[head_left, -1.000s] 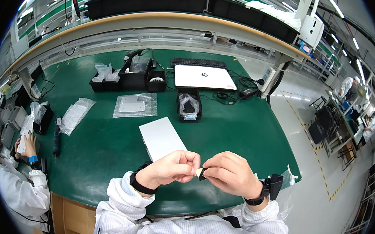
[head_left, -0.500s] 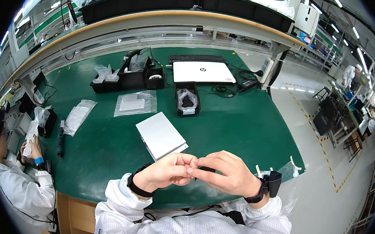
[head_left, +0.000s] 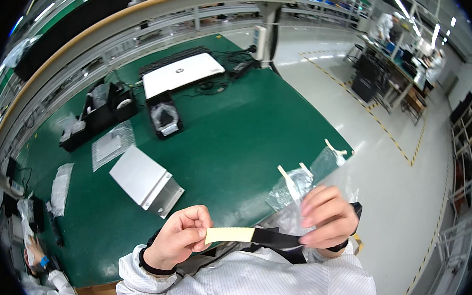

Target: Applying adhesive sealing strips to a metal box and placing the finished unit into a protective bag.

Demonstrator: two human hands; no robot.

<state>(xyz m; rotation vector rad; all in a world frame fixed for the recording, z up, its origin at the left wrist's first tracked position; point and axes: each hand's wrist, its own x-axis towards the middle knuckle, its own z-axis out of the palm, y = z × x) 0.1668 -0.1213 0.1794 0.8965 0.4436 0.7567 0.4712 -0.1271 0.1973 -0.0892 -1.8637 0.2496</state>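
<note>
A flat strip, pale yellow on one part (head_left: pixel 230 234) and black on the other (head_left: pixel 273 237), stretches between my hands in front of my body. My left hand (head_left: pixel 182 233) is closed, pinching the yellow end between thumb and fingers. The black end is pinched in my right hand (head_left: pixel 327 218), near the table's right edge. Whether the two colours are one piece or two layers I cannot tell. Up and left of my left hand, a white and silver box-shaped metal housing (head_left: pixel 140 176) lies on the green table (head_left: pixel 230 147).
Clear plastic bags (head_left: pixel 291 188) hang with pale tape strips at the table edge beside my right hand. Farther back are a white laptop (head_left: pixel 183 74), a keyboard (head_left: pixel 173 62), black bins (head_left: pixel 100 109) and bubble wrap (head_left: pixel 113 143). A co-worker's hand (head_left: pixel 34 251) shows at lower left.
My hands have moved from touching each other to apart, with the yellow and black strip now visible between them. The view has turned right, bringing the hanging bags further into the picture.
</note>
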